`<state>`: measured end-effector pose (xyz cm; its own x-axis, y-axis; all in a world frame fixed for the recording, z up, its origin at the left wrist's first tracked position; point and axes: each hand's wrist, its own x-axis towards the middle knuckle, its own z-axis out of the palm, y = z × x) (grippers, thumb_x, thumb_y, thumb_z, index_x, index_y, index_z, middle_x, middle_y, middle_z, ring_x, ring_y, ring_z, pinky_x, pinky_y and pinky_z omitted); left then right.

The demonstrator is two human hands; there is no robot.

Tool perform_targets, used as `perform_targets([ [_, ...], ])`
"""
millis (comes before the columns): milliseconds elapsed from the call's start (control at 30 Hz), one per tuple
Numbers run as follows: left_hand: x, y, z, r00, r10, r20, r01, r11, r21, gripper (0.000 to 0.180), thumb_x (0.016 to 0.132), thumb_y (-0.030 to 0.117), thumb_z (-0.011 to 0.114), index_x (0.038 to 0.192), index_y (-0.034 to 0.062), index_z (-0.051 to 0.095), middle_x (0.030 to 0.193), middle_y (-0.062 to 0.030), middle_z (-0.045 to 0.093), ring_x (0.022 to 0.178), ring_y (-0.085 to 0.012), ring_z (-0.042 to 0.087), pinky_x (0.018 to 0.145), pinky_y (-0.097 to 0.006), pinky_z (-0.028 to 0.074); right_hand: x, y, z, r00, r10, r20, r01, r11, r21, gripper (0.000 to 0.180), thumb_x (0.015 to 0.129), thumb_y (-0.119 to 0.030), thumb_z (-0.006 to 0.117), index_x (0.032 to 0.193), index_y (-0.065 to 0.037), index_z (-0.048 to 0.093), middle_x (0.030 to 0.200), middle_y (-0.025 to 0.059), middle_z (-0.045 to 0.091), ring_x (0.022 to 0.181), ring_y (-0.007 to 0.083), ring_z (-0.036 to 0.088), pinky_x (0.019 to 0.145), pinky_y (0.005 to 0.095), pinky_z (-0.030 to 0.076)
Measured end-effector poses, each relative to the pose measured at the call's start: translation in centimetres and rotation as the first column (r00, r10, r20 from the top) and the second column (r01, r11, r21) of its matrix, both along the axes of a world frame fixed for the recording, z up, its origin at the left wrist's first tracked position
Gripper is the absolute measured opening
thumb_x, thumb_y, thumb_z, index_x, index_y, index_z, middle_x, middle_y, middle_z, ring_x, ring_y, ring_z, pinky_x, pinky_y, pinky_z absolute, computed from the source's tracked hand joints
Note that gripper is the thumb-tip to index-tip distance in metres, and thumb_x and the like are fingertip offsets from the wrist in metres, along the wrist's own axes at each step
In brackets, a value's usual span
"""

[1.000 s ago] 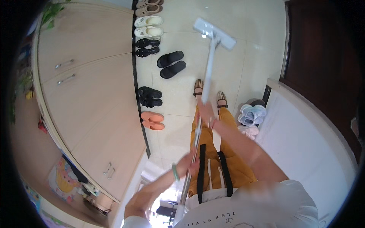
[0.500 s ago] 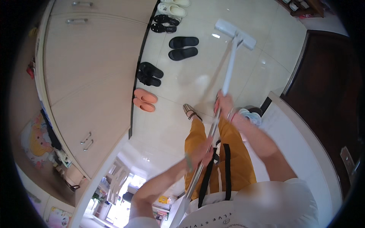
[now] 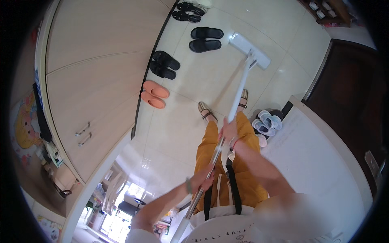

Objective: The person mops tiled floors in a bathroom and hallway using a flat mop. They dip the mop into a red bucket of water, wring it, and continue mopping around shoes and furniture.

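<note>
The person stands on a glossy cream tiled floor (image 3: 190, 85), both hands on a flat mop with a long white and metal pole (image 3: 237, 97). The right hand (image 3: 229, 132) has its grip closed around the pole higher toward the mop head; the left hand (image 3: 201, 181) grips the silvery lower stretch, fingers wrapped round it. The pole slants away from the body, and the white rectangular mop head (image 3: 249, 49) lies flat on the tiles ahead of the sandalled feet.

Open floor runs ahead and to the left of the feet. On the left it ends at a pale wood-grain cupboard front (image 3: 93, 81) with small metal handles, its dark base line marking the edge. Along that edge sit pairs of footwear: peach rubber slippers (image 3: 154, 94), black slippers (image 3: 164, 65), and black slide sandals (image 3: 206, 39) just beside the mop head. To the right, a white smooth surface (image 3: 316, 154) and a dark brown door (image 3: 352, 93) close in; pale blue and white slippers (image 3: 266, 123) lie bunched near the person's right foot. The trousers are mustard yellow, loose cloth.
</note>
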<state>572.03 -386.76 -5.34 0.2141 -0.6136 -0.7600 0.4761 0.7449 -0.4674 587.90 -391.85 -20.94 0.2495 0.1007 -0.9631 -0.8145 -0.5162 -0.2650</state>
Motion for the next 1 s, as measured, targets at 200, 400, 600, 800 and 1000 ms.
perform_targets([
  [200, -12.0, -0.9, 9.0, 0.972, -0.018, -0.234, 0.035, 0.997, 0.072, 0.044, 0.087, 0.056, 0.038, 0.073, 0.0135, 0.039, 0.049, 0.0045, 0.025, 0.036, -0.0052, 0.022, 0.031, -0.020, 0.017, -15.3, 0.0, 6.3, 0.969, -0.073, -0.234, 0.073, 0.997, -0.008, 0.029, 0.089, -0.025, 0.043, 0.075, 0.000, 0.036, 0.045, 0.0073, 0.040, 0.031, 0.0222, 0.047, 0.027, 0.0366, 0.039],
  [400, -12.2, -0.3, 8.5, 0.965, 0.067, -0.252, -0.014, 0.978, 0.207, 0.047, 0.086, 0.056, 0.037, 0.071, 0.0120, 0.039, 0.048, 0.0038, 0.027, 0.035, -0.0058, 0.025, 0.031, -0.020, 0.018, -16.1, 4.2, 4.7, 0.975, 0.079, -0.206, -0.062, 0.994, 0.087, 0.026, 0.089, -0.025, 0.044, 0.084, -0.003, 0.031, 0.045, 0.0062, 0.042, 0.030, 0.0199, 0.046, 0.027, 0.0342, 0.040],
  [600, -9.5, 4.2, 5.1, 0.982, 0.065, -0.178, -0.009, 0.954, 0.300, 0.049, 0.084, 0.059, 0.039, 0.075, 0.0113, 0.040, 0.049, 0.0040, 0.027, 0.035, -0.0049, 0.024, 0.031, -0.019, 0.018, -13.3, 8.5, 0.5, 0.979, 0.071, -0.193, -0.041, 0.987, 0.157, 0.030, 0.088, -0.027, 0.045, 0.087, -0.001, 0.030, 0.051, 0.0101, 0.044, 0.032, 0.0212, 0.046, 0.027, 0.0353, 0.040],
  [800, -11.0, 2.0, 5.0, 0.977, 0.202, -0.064, -0.189, 0.967, 0.168, 0.048, 0.084, 0.060, 0.038, 0.076, 0.0126, 0.039, 0.050, 0.0042, 0.025, 0.037, -0.0050, 0.024, 0.033, -0.019, 0.019, -13.2, 6.8, 1.8, 0.970, 0.192, -0.146, -0.174, 0.976, 0.128, 0.031, 0.089, -0.028, 0.044, 0.081, 0.000, 0.033, 0.046, 0.0075, 0.042, 0.032, 0.0200, 0.046, 0.028, 0.0349, 0.040],
  [1000, -14.8, 1.0, 9.4, 0.971, 0.140, -0.192, -0.133, 0.990, 0.053, 0.043, 0.087, 0.054, 0.040, 0.072, 0.0131, 0.037, 0.049, 0.0044, 0.024, 0.037, -0.0044, 0.023, 0.032, -0.019, 0.017, -18.1, 3.1, 6.0, 0.954, 0.094, -0.286, -0.086, 0.995, 0.041, 0.032, 0.089, -0.029, 0.044, 0.072, -0.002, 0.035, 0.045, 0.0063, 0.041, 0.032, 0.0196, 0.045, 0.029, 0.0342, 0.039],
])
